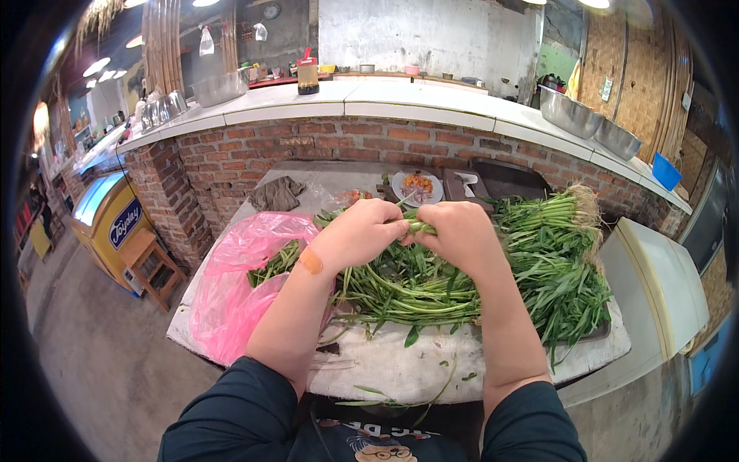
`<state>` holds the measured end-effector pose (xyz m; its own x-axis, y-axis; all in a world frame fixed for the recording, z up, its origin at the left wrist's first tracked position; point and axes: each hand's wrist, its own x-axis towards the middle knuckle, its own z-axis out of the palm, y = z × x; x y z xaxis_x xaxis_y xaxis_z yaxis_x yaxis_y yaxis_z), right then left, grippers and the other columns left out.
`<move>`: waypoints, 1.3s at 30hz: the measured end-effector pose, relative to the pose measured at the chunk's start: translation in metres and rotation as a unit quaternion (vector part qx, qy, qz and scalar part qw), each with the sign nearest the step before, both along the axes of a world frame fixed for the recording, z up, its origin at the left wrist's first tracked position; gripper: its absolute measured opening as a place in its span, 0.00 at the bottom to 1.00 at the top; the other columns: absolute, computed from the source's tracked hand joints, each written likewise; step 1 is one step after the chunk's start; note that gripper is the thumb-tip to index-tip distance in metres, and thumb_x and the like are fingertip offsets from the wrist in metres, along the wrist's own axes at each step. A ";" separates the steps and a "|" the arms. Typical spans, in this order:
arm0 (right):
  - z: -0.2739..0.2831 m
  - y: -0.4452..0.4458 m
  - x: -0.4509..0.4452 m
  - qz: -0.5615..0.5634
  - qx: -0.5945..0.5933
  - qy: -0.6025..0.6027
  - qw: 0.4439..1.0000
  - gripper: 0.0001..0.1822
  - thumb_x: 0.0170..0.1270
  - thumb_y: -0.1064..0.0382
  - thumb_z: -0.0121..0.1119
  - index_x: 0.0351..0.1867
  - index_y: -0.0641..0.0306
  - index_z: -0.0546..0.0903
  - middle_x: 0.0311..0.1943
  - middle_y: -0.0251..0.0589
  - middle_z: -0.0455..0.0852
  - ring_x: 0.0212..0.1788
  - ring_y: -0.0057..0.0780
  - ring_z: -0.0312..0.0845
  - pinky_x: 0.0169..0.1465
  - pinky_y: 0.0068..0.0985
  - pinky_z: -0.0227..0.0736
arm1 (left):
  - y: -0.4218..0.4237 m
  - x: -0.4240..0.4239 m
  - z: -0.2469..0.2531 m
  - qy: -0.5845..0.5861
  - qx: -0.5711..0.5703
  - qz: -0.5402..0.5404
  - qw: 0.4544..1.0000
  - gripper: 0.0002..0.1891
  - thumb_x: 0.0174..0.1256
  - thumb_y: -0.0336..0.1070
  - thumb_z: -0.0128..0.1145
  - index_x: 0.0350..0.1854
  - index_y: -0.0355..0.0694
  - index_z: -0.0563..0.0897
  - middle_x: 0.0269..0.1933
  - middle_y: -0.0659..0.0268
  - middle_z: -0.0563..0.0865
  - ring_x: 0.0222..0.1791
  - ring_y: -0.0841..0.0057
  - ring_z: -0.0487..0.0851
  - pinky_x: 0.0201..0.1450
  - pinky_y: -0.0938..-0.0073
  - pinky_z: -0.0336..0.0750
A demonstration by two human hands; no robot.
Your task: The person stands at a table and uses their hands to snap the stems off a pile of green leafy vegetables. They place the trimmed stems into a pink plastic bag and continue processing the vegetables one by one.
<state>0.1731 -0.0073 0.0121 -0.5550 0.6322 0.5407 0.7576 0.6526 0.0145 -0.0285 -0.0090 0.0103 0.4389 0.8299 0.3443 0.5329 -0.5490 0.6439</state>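
Observation:
My left hand (365,228) and my right hand (459,231) meet over the table, both gripping a short bunch of green stems (418,224) between them. Below them lies a loose heap of leafy greens that look like water spinach (413,297), its long stems curving across the table. To the left of the heap, a pink plastic bag (231,312) lies with its mouth open, and cut greens (280,263) show inside. Bundled greens with pale roots (554,231) are piled beside my right forearm. My fingertips partly hide the held stems.
Behind my hands are a plate of chopped vegetables (414,196), a crumpled dark cloth (277,193) and a dark tray (511,179). A brick wall (369,138) with a white tiled counter (415,104) rises beyond. Loose stems (404,401) hang over the table's front edge.

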 end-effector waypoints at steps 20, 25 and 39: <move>-0.019 0.049 0.021 0.231 -0.268 0.617 0.703 0.20 0.73 0.47 0.57 0.26 0.58 0.75 0.21 0.30 0.78 0.23 0.20 0.71 0.27 0.22 0.66 | 0.015 0.032 -0.010 -0.492 -0.416 -0.219 0.732 0.13 0.76 0.43 0.43 0.40 0.40 0.76 0.26 0.77 0.66 0.25 0.86 0.64 0.29 0.82 0.63; 0.015 0.008 0.030 0.090 -0.088 0.333 0.934 0.17 0.64 0.53 0.65 0.44 0.65 0.82 0.29 0.42 0.87 0.27 0.28 0.81 0.34 0.26 0.72 | 0.010 0.014 -0.005 -0.347 -0.319 -0.141 0.871 0.10 0.71 0.40 0.47 0.40 0.40 0.77 0.28 0.78 0.70 0.26 0.89 0.65 0.29 0.84 0.62; -0.010 0.005 -0.009 -0.005 0.066 0.190 0.980 0.23 0.60 0.41 0.65 0.33 0.63 0.80 0.22 0.44 0.85 0.29 0.45 0.84 0.33 0.39 0.75 | 0.014 0.028 -0.015 -0.328 -0.214 -0.053 0.919 0.09 0.78 0.42 0.43 0.44 0.44 0.73 0.24 0.79 0.68 0.20 0.90 0.61 0.22 0.85 0.52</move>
